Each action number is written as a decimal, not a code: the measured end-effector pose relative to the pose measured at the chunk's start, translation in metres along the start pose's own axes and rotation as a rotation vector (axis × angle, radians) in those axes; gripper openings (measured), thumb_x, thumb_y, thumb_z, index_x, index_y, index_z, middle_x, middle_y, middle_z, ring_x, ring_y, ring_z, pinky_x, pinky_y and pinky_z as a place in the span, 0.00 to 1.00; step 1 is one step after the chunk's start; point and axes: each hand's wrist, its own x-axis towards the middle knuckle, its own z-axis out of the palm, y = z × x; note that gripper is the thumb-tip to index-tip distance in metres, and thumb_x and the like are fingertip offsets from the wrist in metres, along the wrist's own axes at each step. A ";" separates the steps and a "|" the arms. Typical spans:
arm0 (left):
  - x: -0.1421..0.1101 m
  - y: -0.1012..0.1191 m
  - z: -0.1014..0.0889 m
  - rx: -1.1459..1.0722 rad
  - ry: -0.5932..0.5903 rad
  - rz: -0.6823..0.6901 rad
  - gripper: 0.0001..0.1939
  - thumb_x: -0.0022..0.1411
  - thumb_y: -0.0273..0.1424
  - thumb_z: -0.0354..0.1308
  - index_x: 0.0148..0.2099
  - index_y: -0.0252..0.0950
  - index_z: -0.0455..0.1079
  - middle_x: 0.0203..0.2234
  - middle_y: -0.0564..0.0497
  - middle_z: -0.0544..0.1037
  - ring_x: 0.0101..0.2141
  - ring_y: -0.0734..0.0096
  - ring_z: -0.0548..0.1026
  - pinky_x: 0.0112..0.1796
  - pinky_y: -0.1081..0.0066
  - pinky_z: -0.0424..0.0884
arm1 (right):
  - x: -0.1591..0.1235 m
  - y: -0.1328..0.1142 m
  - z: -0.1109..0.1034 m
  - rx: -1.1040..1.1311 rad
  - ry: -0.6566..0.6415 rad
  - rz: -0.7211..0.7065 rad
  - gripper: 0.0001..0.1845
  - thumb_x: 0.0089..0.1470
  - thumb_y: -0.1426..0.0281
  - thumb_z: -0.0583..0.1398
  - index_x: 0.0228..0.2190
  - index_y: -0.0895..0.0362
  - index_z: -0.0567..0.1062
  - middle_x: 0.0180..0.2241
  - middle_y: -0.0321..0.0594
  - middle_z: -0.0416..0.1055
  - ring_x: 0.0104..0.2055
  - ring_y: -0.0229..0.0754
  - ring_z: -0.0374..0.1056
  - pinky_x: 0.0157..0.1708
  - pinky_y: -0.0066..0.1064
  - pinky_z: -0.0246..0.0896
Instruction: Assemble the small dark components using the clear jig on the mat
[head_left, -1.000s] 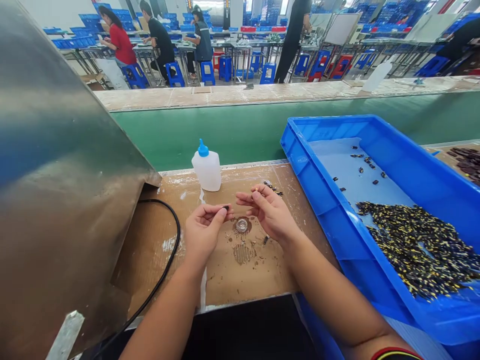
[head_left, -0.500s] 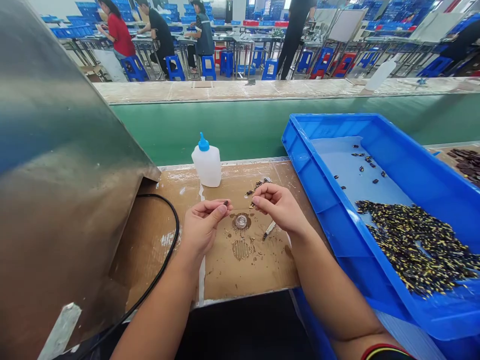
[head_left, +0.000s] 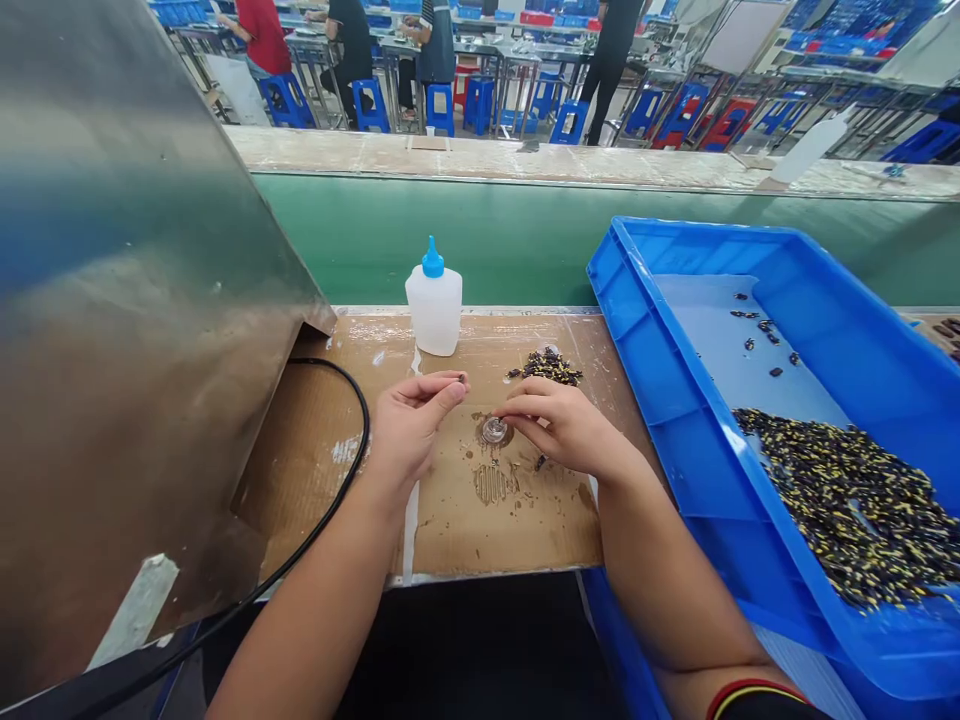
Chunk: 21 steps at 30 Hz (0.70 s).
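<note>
item: brushed metal housing (head_left: 150,300), sloping along my far left. item: black cable (head_left: 362,420), curving out from beneath it over the cardboard (head_left: 465,540). item: my left hand (head_left: 401,430), thumb and fingers closed in a pinch on a small dark piece (head_left: 461,379), held up above the cardboard. item: white bottle (head_left: 435,312), blue nozzle cap, upright behind that hand. item: clear round dish (head_left: 493,431), on the cardboard between my hands, ringed by a damp stain. item: lone dark part (head_left: 540,463), lying just below my right hand. item: small pile of black-and-yellow parts (head_left: 551,367), behind the same hand. item: my right hand (head_left: 559,425), fingertips lowered together at the dish; whether they grip anything, i cannot tell. item: blue tray (head_left: 645,400), at my right, bearing scattered pieces (head_left: 766,330) and a large black-and-yellow heap (head_left: 847,500).
</note>
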 end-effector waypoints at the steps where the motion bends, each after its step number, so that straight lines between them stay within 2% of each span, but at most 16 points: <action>1: 0.001 -0.001 -0.001 0.004 0.001 0.006 0.19 0.39 0.38 0.85 0.30 0.37 0.83 0.37 0.44 0.85 0.38 0.70 0.82 0.44 0.73 0.77 | 0.000 -0.001 0.001 -0.006 -0.008 -0.008 0.13 0.72 0.73 0.58 0.48 0.53 0.83 0.42 0.45 0.78 0.43 0.45 0.74 0.43 0.37 0.71; 21: 0.004 -0.005 -0.007 0.027 0.018 0.037 0.18 0.43 0.37 0.84 0.33 0.36 0.83 0.40 0.44 0.84 0.43 0.67 0.81 0.50 0.68 0.76 | 0.000 -0.003 0.002 -0.002 -0.025 -0.019 0.13 0.71 0.72 0.59 0.47 0.52 0.84 0.41 0.44 0.78 0.42 0.45 0.75 0.41 0.38 0.73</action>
